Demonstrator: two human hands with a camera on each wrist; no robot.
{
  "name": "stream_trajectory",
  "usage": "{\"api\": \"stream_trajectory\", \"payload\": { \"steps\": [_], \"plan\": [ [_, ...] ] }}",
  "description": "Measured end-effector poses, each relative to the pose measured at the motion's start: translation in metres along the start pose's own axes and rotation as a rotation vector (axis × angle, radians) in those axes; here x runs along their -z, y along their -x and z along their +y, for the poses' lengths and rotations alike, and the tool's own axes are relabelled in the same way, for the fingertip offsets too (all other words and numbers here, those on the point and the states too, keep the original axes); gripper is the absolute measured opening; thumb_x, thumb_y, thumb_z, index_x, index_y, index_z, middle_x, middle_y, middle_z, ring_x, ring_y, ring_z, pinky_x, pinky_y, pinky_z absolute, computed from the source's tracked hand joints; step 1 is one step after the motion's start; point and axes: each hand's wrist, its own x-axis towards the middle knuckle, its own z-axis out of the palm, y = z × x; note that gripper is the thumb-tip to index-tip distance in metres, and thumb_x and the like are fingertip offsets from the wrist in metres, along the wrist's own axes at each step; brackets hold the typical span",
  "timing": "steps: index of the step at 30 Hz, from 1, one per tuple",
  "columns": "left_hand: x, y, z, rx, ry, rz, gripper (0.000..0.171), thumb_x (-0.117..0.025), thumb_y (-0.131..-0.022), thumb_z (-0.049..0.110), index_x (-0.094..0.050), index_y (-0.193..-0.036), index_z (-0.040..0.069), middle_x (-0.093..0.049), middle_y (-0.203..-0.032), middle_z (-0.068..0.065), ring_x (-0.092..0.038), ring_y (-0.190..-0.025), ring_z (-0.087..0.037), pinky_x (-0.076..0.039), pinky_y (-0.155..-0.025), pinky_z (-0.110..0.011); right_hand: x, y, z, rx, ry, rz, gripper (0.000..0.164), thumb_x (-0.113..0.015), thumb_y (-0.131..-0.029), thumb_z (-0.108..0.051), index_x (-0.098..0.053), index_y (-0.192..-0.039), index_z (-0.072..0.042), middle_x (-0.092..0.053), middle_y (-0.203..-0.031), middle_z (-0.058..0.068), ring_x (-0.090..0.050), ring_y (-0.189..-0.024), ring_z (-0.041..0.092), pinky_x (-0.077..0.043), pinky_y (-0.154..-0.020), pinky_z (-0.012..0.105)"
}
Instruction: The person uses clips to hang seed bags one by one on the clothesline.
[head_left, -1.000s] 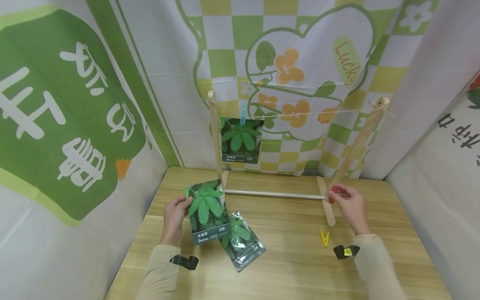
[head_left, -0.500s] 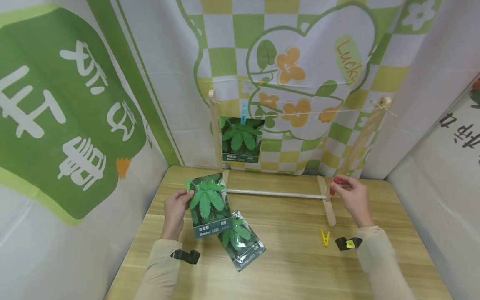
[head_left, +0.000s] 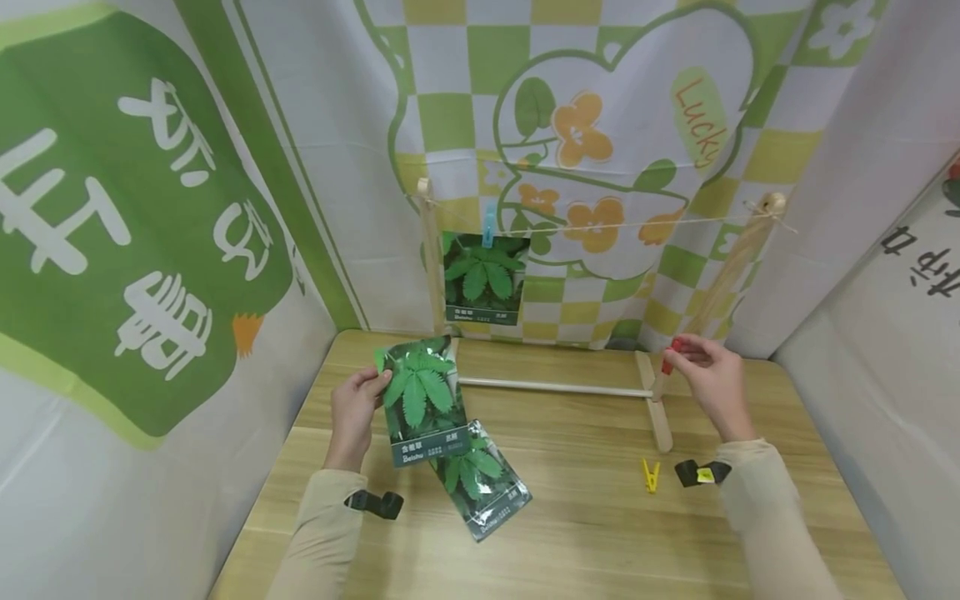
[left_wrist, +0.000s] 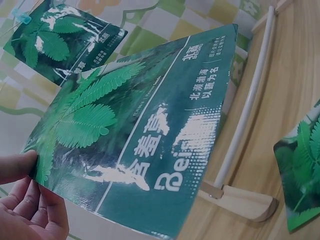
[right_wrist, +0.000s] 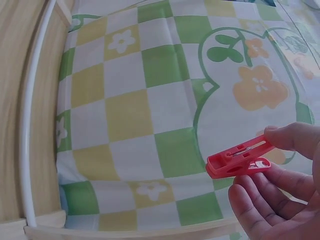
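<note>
My left hand pinches a green seed packet by its left edge, and the packet is lifted and tilted, its leaf picture facing up. Beneath its lower corner, a second seed packet lies flat on the table. Between thumb and fingertips my right hand holds a red clothespin, beside the rack's right post. A third packet hangs from the string by a blue clothespin, near the left post. On the table in front of the right foot lies a yellow clothespin.
The wooden rack stands at the back of the table, with a left post, a right post and a white rod low between its feet. A printed curtain hangs behind it; cloth also covers both sides.
My left hand has raised the packet slightly, away from me. The right hand has risen a little along the right post with the red clothespin. The hanging packet and the yellow clothespin stay put.
</note>
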Motion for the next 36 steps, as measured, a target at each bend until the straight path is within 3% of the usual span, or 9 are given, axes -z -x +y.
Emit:
{"api": "stream_trajectory", "payload": {
  "steps": [8, 20, 27, 36],
  "plan": [
    [-0.007, 0.000, 0.004, -0.007, 0.024, -0.013, 0.040, -0.067, -0.093, 0.025, -0.059, -0.121, -0.002, -0.067, -0.089, 0.009, -0.064, -0.078, -0.002, -0.055, -0.083, -0.027, 0.002, 0.000, -0.003, 0.008, -0.038, 0.021, 0.038, -0.073, -0.089, -0.024, -0.067, -0.116, 0.002, -0.057, -0.083, -0.029, -0.056, -0.077, -0.010, -0.046, -0.065, 0.007],
    [-0.020, 0.003, 0.016, -0.031, 0.140, -0.020, 0.037, -0.068, -0.092, 0.018, -0.058, -0.120, -0.005, -0.066, -0.087, 0.008, -0.064, -0.076, -0.003, -0.055, -0.075, -0.020, 0.005, -0.002, -0.016, 0.022, -0.073, 0.034, 0.038, -0.074, -0.087, -0.018, -0.066, -0.117, 0.003, -0.056, -0.079, -0.034, -0.056, -0.075, -0.011, -0.046, -0.067, 0.005],
    [-0.029, 0.003, 0.023, -0.021, 0.170, -0.028, 0.036, -0.068, -0.092, 0.018, -0.059, -0.120, -0.004, -0.067, -0.091, 0.006, -0.065, -0.080, -0.004, -0.056, -0.081, -0.023, 0.007, -0.005, -0.023, 0.037, -0.073, 0.032, 0.037, -0.074, -0.087, -0.020, -0.066, -0.116, 0.003, -0.057, -0.081, -0.032, -0.056, -0.076, -0.010, -0.046, -0.068, 0.005],
    [-0.037, 0.005, 0.030, -0.026, 0.200, -0.051, 0.033, -0.068, -0.091, 0.016, -0.060, -0.117, -0.003, -0.067, -0.085, 0.010, -0.065, -0.078, -0.004, -0.056, -0.076, -0.020, 0.011, -0.011, -0.032, 0.056, -0.058, 0.016, 0.041, -0.073, -0.088, -0.024, -0.065, -0.118, 0.003, -0.058, -0.083, -0.031, -0.057, -0.078, -0.008, -0.046, -0.067, 0.007]
  ]
}}
